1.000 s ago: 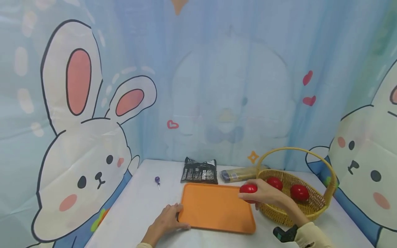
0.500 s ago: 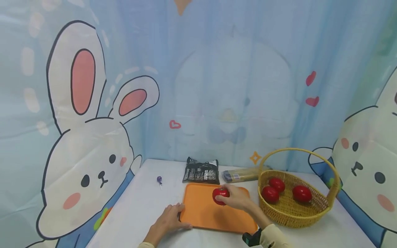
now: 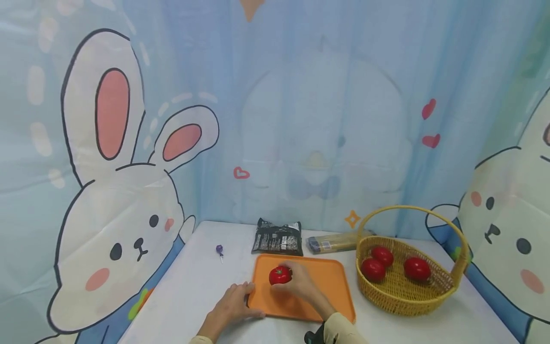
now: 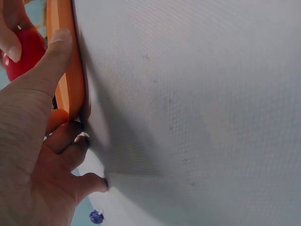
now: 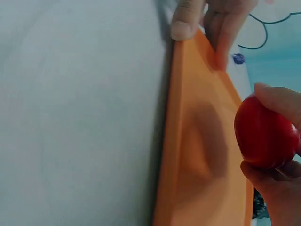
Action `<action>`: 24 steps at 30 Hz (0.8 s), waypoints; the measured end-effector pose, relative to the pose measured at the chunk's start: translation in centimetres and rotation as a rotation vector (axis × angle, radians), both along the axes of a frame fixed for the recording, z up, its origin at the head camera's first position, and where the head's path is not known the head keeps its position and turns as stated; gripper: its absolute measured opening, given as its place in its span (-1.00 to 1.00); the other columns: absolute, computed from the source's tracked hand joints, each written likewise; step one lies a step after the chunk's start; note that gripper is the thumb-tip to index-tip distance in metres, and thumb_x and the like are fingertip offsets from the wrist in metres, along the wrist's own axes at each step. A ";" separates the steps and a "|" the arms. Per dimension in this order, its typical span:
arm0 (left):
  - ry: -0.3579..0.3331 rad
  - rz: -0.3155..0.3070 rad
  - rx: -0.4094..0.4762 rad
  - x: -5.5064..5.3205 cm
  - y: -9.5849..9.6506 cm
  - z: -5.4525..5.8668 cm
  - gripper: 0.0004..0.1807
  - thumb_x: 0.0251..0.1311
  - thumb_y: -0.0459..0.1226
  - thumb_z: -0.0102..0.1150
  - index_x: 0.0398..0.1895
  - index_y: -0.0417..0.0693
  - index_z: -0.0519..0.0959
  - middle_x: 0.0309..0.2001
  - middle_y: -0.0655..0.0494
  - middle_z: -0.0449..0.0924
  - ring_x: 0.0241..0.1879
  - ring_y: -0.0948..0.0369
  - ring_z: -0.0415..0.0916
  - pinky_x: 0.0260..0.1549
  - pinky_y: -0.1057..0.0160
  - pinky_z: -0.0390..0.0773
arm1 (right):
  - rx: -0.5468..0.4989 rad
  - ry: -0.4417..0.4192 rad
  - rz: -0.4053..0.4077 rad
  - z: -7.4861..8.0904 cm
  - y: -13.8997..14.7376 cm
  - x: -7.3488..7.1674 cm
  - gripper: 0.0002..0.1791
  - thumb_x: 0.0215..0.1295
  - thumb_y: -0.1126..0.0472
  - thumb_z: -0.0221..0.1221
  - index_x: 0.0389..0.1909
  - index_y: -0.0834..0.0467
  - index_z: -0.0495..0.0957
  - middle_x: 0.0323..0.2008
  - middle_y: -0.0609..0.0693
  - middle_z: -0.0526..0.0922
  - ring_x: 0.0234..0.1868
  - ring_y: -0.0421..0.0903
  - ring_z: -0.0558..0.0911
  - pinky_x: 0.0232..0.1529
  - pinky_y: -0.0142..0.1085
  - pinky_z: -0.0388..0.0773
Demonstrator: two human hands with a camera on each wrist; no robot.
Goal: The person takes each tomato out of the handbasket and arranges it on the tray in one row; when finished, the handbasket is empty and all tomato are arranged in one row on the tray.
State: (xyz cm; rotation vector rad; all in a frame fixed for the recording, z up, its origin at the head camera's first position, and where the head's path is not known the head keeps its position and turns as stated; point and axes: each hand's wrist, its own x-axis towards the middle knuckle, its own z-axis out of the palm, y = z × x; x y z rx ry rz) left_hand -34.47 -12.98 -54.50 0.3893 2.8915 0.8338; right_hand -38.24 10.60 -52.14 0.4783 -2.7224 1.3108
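Observation:
A red tomato [image 3: 279, 275] with a small green top is gripped between the thumb and fingers of my right hand [image 3: 301, 283]. It hangs over the left half of an orange tray [image 3: 328, 282], and the right wrist view shows a gap and a shadow below the tomato [image 5: 265, 134]. My left hand [image 3: 232, 304] holds the tray's near left corner. Its thumb lies against the near edge and its fingers along the left side, as the left wrist view shows the hand [image 4: 35, 127] from close by.
To the tray's right stands a yellow wicker basket [image 3: 401, 306] with a tall handle and several red fruits [image 3: 417, 269] in it. Behind the tray lie a black packet [image 3: 278, 239] and a long yellowish package [image 3: 337, 242]. A purple lollipop [image 3: 219, 249] lies at the left.
My right hand has carried the tomato leftward from beside the basket to above the tray's left half. The left hand has stayed at the tray's corner.

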 end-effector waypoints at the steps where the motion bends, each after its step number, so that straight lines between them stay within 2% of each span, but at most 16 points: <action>1: 0.001 0.001 0.000 0.0 0.0 0.0 -0.10 0.02 0.11 0.69 0.40 -0.10 0.62 0.45 -0.32 0.51 0.25 -0.20 0.49 0.37 -0.36 0.46 | 0.002 0.006 0.005 -0.2 -0.3 0.0 -0.30 0.03 0.22 0.68 0.19 0.33 0.63 0.08 0.22 0.72 0.07 0.17 0.67 0.13 0.15 0.74; 7: 0.000 0.005 0.012 0.0 -0.1 -0.1 -0.07 0.00 0.14 0.70 0.41 -0.11 0.62 0.46 -0.32 0.50 0.28 -0.19 0.48 0.38 -0.35 0.45 | 0.001 0.057 0.007 -1.6 -1.4 -0.3 -0.32 0.02 0.16 0.68 0.13 0.36 0.65 -0.02 0.21 0.74 0.02 0.19 0.68 0.11 0.17 0.73; 11: -0.012 0.011 0.015 0.0 0.0 -0.3 -0.06 -0.01 0.15 0.70 0.41 -0.10 0.62 0.45 -0.29 0.52 0.23 -0.14 0.49 0.36 -0.32 0.49 | -0.018 0.044 -0.016 -2.3 -1.9 -0.5 -0.29 0.05 0.15 0.67 0.18 0.35 0.63 0.04 0.25 0.73 0.07 0.22 0.68 0.16 0.21 0.70; 17: -0.011 0.028 0.004 0.0 0.2 -0.3 -0.07 -0.02 0.16 0.69 0.41 -0.06 0.63 0.43 -0.23 0.55 0.15 -0.06 0.49 0.31 -0.27 0.55 | -0.069 0.070 -0.045 -3.4 -2.7 -0.7 -0.26 0.05 0.17 0.68 0.23 0.30 0.60 0.10 0.26 0.73 0.12 0.25 0.67 0.21 0.26 0.66; 24: 0.032 0.006 0.018 0.2 -0.1 -0.2 -0.11 0.01 0.12 0.70 0.39 -0.08 0.64 0.45 -0.26 0.53 0.22 -0.14 0.49 0.34 -0.30 0.51 | -0.106 0.105 -0.075 -4.2 -3.9 -1.0 -0.24 0.01 0.23 0.68 0.24 0.30 0.58 0.13 0.27 0.74 0.16 0.27 0.68 0.26 0.22 0.64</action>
